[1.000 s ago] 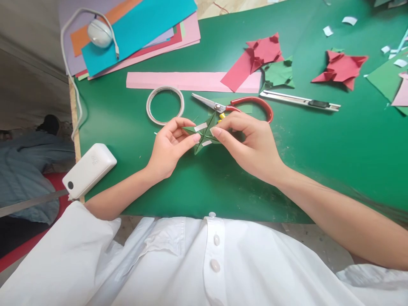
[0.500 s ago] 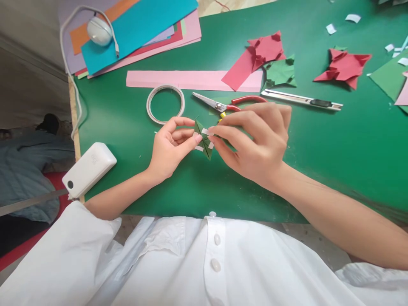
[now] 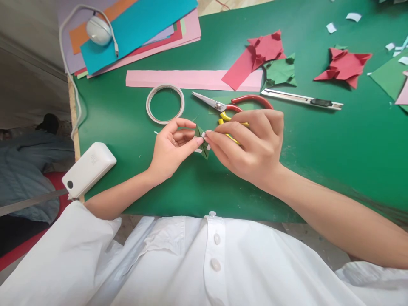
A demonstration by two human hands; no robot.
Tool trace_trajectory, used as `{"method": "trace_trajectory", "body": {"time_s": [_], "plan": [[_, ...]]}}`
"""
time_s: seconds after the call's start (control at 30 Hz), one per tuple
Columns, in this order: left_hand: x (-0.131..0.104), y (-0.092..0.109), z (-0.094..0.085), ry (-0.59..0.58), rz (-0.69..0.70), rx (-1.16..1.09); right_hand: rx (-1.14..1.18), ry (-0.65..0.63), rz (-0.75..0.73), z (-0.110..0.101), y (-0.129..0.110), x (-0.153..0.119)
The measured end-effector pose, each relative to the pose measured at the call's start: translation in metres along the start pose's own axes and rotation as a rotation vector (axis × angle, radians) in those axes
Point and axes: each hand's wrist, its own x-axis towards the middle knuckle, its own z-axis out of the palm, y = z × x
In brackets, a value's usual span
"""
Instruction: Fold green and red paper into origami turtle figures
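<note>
My left hand (image 3: 170, 146) pinches a small folded green paper piece (image 3: 203, 151) between thumb and fingers. Short white tape strips (image 3: 199, 150) stick to its surface. From the other side, my right hand (image 3: 250, 146) has thumb and forefinger closed on a white tape strip at the paper's upper edge; the fingertips hide part of it. Just beyond the hands lie a tape roll (image 3: 149, 105) and scissors (image 3: 214, 103) with red and yellow handles, the yellow one partly behind my right hand.
Behind lie a pink paper strip (image 3: 165, 79), a box cutter (image 3: 299, 99), red folded papers (image 3: 349, 66) and a green folded paper (image 3: 280, 72). Coloured sheets (image 3: 137, 29) carry a white mouse-shaped device (image 3: 98, 30) with a cable. A white power bank (image 3: 91, 170) sits at the left edge.
My right hand has shifted slightly left and down, its fingertips now closer to my left thumb. More of the scissors' yellow handle shows. My left hand keeps its hold on the green paper.
</note>
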Motion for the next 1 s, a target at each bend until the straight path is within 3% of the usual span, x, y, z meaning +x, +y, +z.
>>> {"method": "trace_trajectory", "body": {"time_s": [0.43, 0.7, 0.87, 1.0], "plan": [[-0.001, 0.002, 0.001, -0.033, 0.027, 0.039, 0.030, -0.186, 0.033, -0.007, -0.014, 0.013], [-0.001, 0.002, 0.001, -0.040, 0.043, 0.052, 0.089, -0.154, -0.001, -0.007, -0.014, 0.014], [-0.002, 0.002, 0.001, -0.049, 0.044, 0.077, -0.001, -0.235, -0.041, -0.005, -0.008, 0.012], [-0.003, 0.002, 0.002, -0.043, 0.034, 0.080, -0.053, -0.183, -0.104, -0.003, -0.001, 0.009]]}}
